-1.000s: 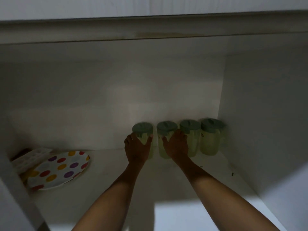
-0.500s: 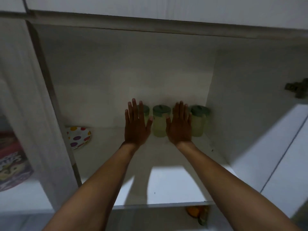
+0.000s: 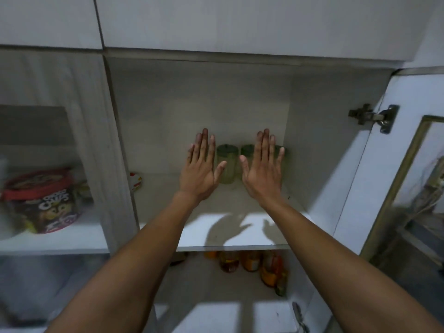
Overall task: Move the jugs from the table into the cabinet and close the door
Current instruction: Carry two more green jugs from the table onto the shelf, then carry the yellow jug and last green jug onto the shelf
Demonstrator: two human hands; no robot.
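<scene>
Jugs [image 3: 226, 164] with green lids are standing upright in a row at the back of the open cabinet [image 3: 312, 131], on its middle shelf, toward the right wall. One pale, translucent jug is showing in full between the two hands; the lid and a strip of a second [image 3: 247, 150] are peeking out just left of the right hand, and the edge of another lid [image 3: 280, 150] is appearing past that hand's little finger. How many jugs are sitting behind the palms cannot be told.

Both of the person's bare arms are reaching into the compartment from below. The left hand [image 3: 200, 169] is spread flat with fingers together and pointing up, thumb out toward the visible jug, gripping nothing. The right hand [image 3: 263, 169] is mirroring it, palm forward and empty, fingers straight. Whether either palm is touching a jug cannot be made out.

Shadows of the hands are falling on the lit front part of the shelf [image 3: 192, 236]. At the shelf's left rear corner, a sliver of a spotted plate [image 3: 137, 181] is showing past the divider. The cabinet door [image 3: 360, 188] is hanging open at right, its metal hinge [image 3: 372, 116] exposed. In the neighbouring compartment on the left, a red-lidded cereal tub [image 3: 48, 203] is sitting on a shelf. Below, several orange-capped bottles [image 3: 252, 263] are clustering on the lower level.
</scene>
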